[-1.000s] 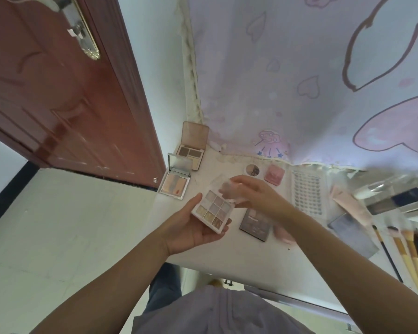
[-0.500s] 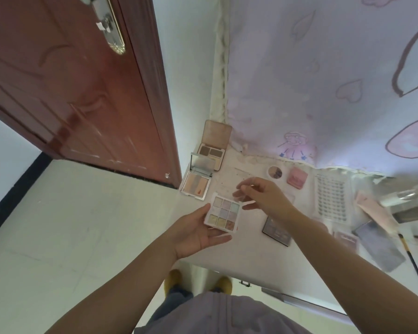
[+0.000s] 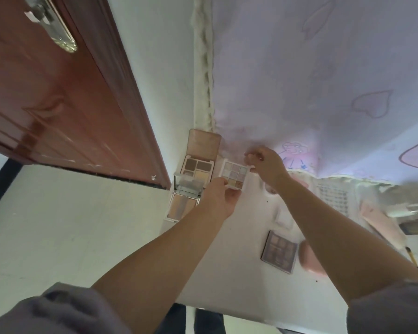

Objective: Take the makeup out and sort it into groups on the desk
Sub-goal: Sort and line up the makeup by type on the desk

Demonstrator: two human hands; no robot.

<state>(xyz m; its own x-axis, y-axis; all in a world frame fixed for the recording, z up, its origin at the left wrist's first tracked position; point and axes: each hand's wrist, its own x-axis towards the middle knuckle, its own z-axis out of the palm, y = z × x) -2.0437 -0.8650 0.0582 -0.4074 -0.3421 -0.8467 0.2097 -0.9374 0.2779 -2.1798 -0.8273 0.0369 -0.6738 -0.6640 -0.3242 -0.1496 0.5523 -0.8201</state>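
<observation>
Reaching out from grey sleeves, both arms stretched over the white surface [image 3: 239, 273], where a closed purple-grey palette [image 3: 279, 255] lay near the right forearm, touching or just beside a pink rounded item [image 3: 308, 261] partly hidden by that arm. Farther on, the left hand [image 3: 219, 201] gripped the near edge of a nine-pan eyeshadow palette [image 3: 234, 174], thumb on top, while the right hand [image 3: 267, 166] pinched its far right corner with curled fingers; whether it already touched the surface could not be told. Just left of it stood two open palettes, a pale mirrored one [image 3: 182, 204] nearer and a brown-toned one [image 3: 199, 166] farther, its lid leaning against the wall. Judging by this, a palette group was forming at the far left and the held one probably belonged there. To the right, a lash tray [image 3: 333, 196] and blurred tubes and brushes looked laid out but not clearly grouped, so sorting seemed partway done.
</observation>
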